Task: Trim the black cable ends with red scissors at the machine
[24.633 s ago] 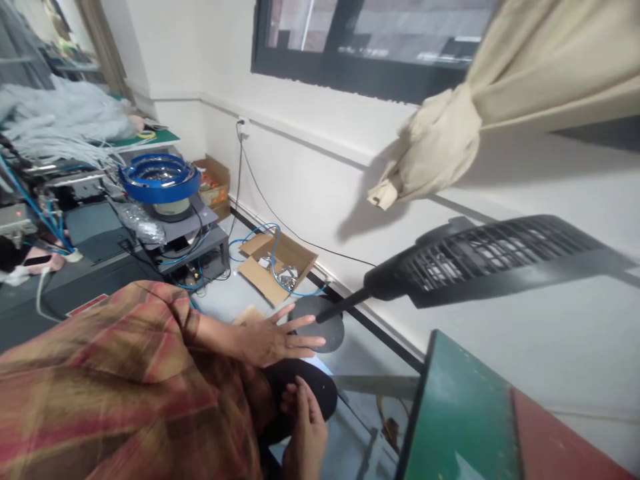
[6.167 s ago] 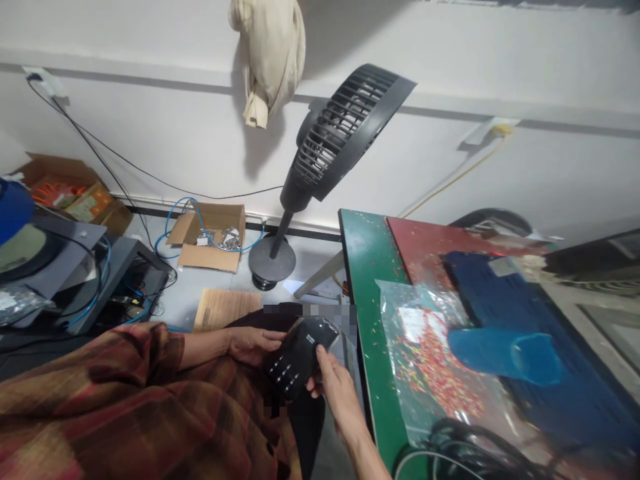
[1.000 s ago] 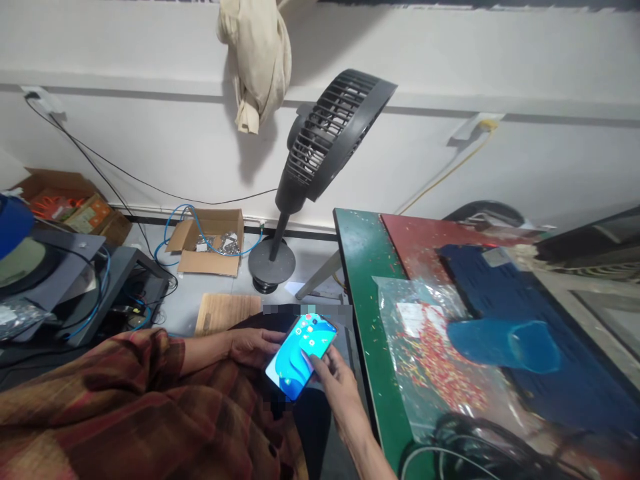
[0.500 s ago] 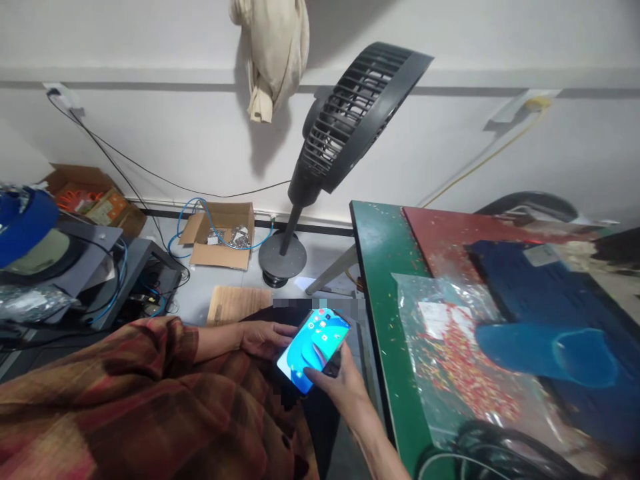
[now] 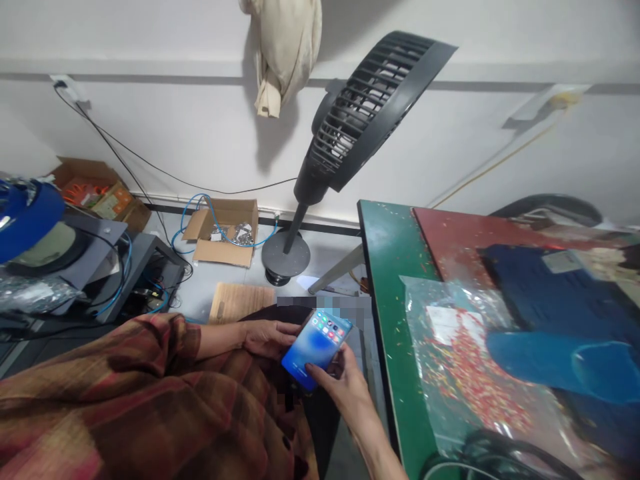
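Note:
A smartphone (image 5: 314, 353) with a lit blue screen and rows of app icons is tilted above my lap. My right hand (image 5: 345, 385) grips its right side, the thumb lying over the lower part of the screen and the other fingers partly hidden behind it. From the left, my left hand (image 5: 270, 339) holds the phone's edge, and its fingertips pass out of sight there. Below the phone lies dark cloth, partly covered by blurred blocks.
On the right, a green table (image 5: 400, 380) bears a plastic bag (image 5: 425, 400) of small red and yellow pieces, a blue translucent scoop-like object (image 5: 560, 363) and black cables (image 5: 500, 460). Ahead stand a black fan (image 5: 375, 107) and an open cardboard box (image 5: 225, 252). Equipment (image 5: 150, 267) crowds the left.
The phone's screen has gone from a light blue wallpaper with scattered icons to a deeper blue one with rows of icons. The view has shifted slightly; both hands keep their hold.

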The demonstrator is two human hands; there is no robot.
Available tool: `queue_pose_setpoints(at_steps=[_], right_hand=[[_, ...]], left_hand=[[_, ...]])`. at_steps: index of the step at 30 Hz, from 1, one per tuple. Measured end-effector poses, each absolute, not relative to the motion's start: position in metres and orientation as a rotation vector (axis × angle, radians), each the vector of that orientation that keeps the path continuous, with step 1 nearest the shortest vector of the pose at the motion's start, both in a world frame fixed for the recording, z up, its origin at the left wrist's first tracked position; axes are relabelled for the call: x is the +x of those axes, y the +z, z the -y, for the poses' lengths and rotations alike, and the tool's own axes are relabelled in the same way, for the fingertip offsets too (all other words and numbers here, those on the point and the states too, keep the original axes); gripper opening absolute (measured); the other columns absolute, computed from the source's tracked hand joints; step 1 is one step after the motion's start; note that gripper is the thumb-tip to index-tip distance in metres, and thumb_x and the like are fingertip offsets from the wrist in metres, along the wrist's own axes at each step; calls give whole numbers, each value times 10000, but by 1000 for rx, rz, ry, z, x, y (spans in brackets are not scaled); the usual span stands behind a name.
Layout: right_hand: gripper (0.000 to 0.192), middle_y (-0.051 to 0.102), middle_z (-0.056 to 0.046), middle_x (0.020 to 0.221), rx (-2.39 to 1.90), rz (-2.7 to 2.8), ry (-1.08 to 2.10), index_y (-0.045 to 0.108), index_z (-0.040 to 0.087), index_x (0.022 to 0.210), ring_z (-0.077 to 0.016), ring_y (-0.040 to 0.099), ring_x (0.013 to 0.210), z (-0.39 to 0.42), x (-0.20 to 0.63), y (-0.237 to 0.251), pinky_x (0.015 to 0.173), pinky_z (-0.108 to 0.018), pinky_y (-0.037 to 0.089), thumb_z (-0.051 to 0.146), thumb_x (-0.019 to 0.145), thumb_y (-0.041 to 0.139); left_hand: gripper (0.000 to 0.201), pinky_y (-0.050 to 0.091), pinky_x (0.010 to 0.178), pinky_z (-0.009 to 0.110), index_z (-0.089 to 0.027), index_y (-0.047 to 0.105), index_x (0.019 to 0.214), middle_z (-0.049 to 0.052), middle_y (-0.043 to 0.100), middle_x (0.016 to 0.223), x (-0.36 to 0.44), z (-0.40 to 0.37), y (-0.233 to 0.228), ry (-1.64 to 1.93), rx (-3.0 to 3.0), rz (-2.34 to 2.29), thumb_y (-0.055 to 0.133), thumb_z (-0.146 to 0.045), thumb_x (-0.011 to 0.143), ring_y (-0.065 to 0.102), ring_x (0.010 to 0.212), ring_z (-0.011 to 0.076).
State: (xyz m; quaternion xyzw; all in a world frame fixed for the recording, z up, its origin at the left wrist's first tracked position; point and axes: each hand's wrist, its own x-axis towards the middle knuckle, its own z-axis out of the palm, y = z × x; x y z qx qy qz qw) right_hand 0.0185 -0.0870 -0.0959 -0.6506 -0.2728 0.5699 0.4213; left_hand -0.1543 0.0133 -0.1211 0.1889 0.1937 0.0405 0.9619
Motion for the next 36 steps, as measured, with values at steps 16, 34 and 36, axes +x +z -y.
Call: queue_pose_setpoints(at_steps=[16,34,36], right_hand=[[843,599,-7,870,-1532,695,1493,346,213,1256,-170,586,703,89,23,-100,636,-293,495,209,508,737],[1015,640,-50,893,-1792,969,1413,157,156,1369,-223,618,721,91,12,-85,648,-325,498,356,552,727],[1001,638,-53,926,-1828,1004,1366,142,181,1377,-226,622,720,92,9,-85,649,-332,497,390,582,713]], left_hand=[[505,305,987,374,-191,518,1225,81,588,1151,-156,-15,-129,133,311,-388,644,-143,738,548,1055,175],[474,311,984,372,-188,531,1203,52,606,1104,-156,-13,-122,135,313,-440,621,-124,742,551,1037,177],[473,301,990,371,-176,516,1221,57,603,1107,-156,-12,-117,132,323,-443,589,-108,759,549,1038,180]])
